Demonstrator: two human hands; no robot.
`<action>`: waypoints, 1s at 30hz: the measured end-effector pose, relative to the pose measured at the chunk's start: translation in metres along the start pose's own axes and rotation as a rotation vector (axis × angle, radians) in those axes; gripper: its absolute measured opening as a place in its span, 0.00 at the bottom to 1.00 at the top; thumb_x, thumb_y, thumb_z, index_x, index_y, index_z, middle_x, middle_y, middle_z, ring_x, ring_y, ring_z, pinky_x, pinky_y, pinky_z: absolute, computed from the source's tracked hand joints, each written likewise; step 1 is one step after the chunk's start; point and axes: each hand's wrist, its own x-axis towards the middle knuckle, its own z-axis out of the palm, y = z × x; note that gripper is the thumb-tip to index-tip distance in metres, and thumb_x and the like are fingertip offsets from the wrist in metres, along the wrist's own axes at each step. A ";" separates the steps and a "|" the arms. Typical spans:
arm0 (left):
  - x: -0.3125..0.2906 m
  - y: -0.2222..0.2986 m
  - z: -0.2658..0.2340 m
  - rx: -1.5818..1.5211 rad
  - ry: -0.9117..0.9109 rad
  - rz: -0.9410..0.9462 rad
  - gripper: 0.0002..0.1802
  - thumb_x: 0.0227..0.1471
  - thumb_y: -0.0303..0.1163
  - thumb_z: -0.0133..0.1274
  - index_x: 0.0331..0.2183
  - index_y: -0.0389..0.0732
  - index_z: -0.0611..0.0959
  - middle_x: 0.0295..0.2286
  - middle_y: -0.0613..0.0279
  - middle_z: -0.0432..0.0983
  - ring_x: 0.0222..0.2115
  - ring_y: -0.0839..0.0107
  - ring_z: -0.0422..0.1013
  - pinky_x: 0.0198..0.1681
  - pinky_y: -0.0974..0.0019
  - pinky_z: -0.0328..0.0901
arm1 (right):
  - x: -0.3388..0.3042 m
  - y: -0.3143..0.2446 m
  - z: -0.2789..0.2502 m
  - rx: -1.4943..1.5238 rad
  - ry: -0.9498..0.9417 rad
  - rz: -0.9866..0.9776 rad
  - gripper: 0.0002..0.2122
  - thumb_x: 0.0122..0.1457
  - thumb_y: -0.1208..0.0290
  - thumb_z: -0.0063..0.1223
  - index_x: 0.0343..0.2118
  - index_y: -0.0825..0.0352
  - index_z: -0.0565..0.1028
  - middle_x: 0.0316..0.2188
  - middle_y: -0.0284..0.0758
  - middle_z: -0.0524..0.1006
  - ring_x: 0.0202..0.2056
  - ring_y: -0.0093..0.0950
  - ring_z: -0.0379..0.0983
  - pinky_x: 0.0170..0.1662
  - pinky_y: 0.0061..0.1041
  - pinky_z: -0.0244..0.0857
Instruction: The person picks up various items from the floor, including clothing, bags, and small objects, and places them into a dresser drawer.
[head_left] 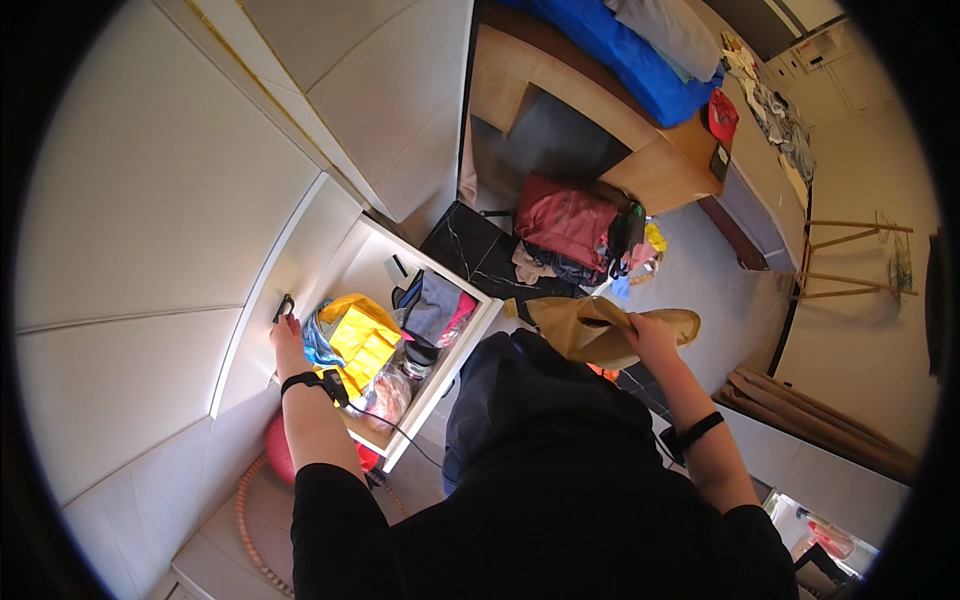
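Gripped at its edge by the right hand [655, 340], a tan cloth bag [570, 335] lies just off centre toward 3 o'clock; holding one side seems to let the fabric hang slack and its dark opening gape. Toward 9 o'clock, the left hand [287, 332] has its fingers curled on a black drawer handle [286, 306], which probably steadies the pulled-out white drawer [446, 381]. Inside that drawer, yellow fabric [362, 338], a grey pouch [437, 308] and a clear plastic bag [388, 394] lie close together, apparently to share the space. Farther out, a dark red backpack [565, 222] rests on the floor toward 2 o'clock, a pink-red ball [281, 450] sits beneath the drawer toward 8, and blue fabric [640, 60] drapes a wooden bed edge [560, 75] toward 1.
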 end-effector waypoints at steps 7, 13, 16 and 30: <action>-0.026 -0.045 -0.005 0.045 0.137 -0.078 0.15 0.54 0.36 0.42 0.40 0.37 0.71 0.35 0.60 0.70 0.32 0.69 0.68 0.34 0.67 0.66 | 0.017 0.038 0.030 -0.022 -0.068 0.171 0.12 0.52 0.57 0.44 0.28 0.60 0.71 0.23 0.39 0.74 0.28 0.40 0.71 0.28 0.40 0.63; -0.113 -0.089 0.060 0.245 -0.468 -0.217 0.17 0.52 0.35 0.45 0.44 0.41 0.69 0.43 0.62 0.68 0.41 0.66 0.67 0.42 0.62 0.62 | 0.052 0.090 0.079 0.071 -0.093 0.201 0.14 0.52 0.54 0.43 0.30 0.59 0.72 0.24 0.39 0.75 0.29 0.40 0.72 0.30 0.41 0.64; -0.179 -0.118 0.114 0.500 -0.644 -0.175 0.17 0.50 0.37 0.48 0.42 0.41 0.70 0.38 0.61 0.71 0.38 0.67 0.68 0.38 0.65 0.64 | 0.077 0.113 0.106 0.173 -0.163 0.241 0.14 0.52 0.54 0.44 0.30 0.60 0.72 0.25 0.39 0.75 0.29 0.40 0.72 0.30 0.41 0.64; -0.300 -0.330 0.259 1.243 -0.789 -0.320 0.18 0.49 0.36 0.49 0.42 0.41 0.70 0.37 0.62 0.71 0.39 0.69 0.68 0.41 0.67 0.63 | 0.214 0.221 0.323 0.435 -0.384 0.345 0.12 0.52 0.57 0.45 0.30 0.60 0.74 0.28 0.39 0.76 0.34 0.38 0.73 0.36 0.38 0.66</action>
